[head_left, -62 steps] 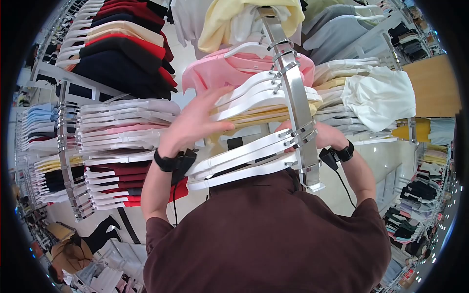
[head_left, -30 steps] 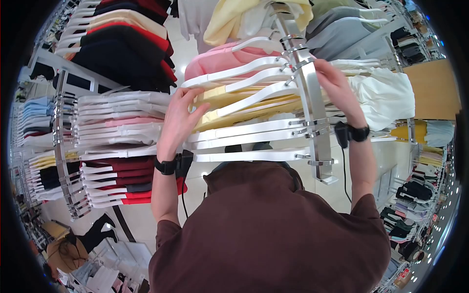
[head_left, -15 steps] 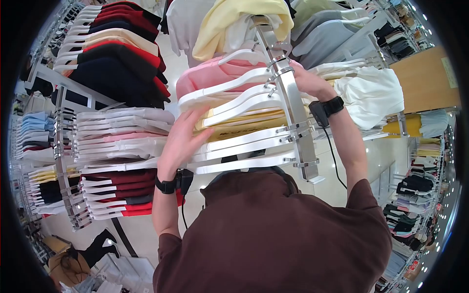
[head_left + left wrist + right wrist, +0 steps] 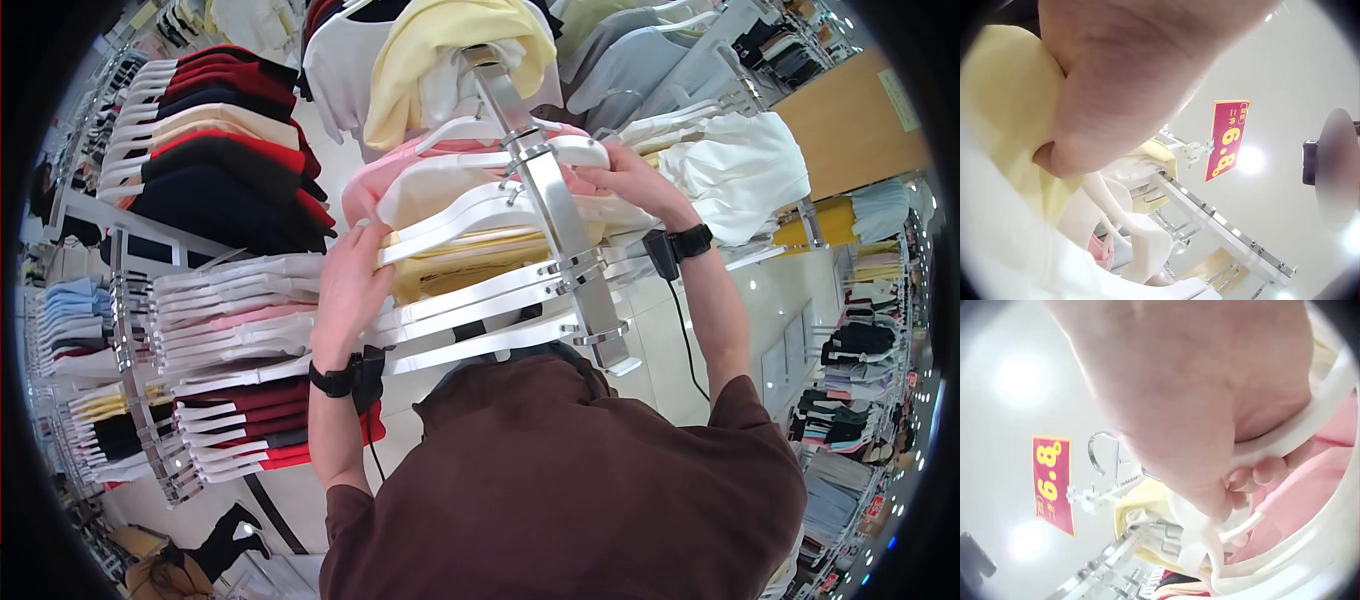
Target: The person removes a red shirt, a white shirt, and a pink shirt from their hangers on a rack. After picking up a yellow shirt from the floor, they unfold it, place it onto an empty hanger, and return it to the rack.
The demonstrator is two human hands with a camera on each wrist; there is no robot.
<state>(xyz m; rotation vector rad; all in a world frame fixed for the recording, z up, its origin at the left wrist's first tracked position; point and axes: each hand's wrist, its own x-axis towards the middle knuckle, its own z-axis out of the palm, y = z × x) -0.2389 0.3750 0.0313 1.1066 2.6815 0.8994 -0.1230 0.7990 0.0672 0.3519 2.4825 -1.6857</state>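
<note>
In the head view a metal rail (image 4: 560,210) carries white hangers with clothes. My right hand (image 4: 640,185) grips the right shoulder of a white hanger (image 4: 580,151); the right wrist view shows fingers (image 4: 1263,472) curled round it, beside a pink garment (image 4: 1310,478). At the hangers' left ends, my left hand (image 4: 350,285) pinches a yellow garment (image 4: 1013,106) hung on a white hanger (image 4: 460,218); its thumb presses the cloth in the left wrist view, and its other fingers are mostly hidden there. Several bare white hangers (image 4: 470,308) hang nearer my body.
Packed racks stand on the left, with dark and red clothes (image 4: 220,190) and pale folded-over garments (image 4: 240,300). A white garment (image 4: 740,180) hangs at the right. A yellow garment (image 4: 440,60) drapes over the rail's far end. A red price sign (image 4: 1227,140) hangs above.
My right hand has come from behind the rail onto the white hanger's right shoulder. My left fingers, spread earlier, have closed on the yellow garment. The head view has shifted.
</note>
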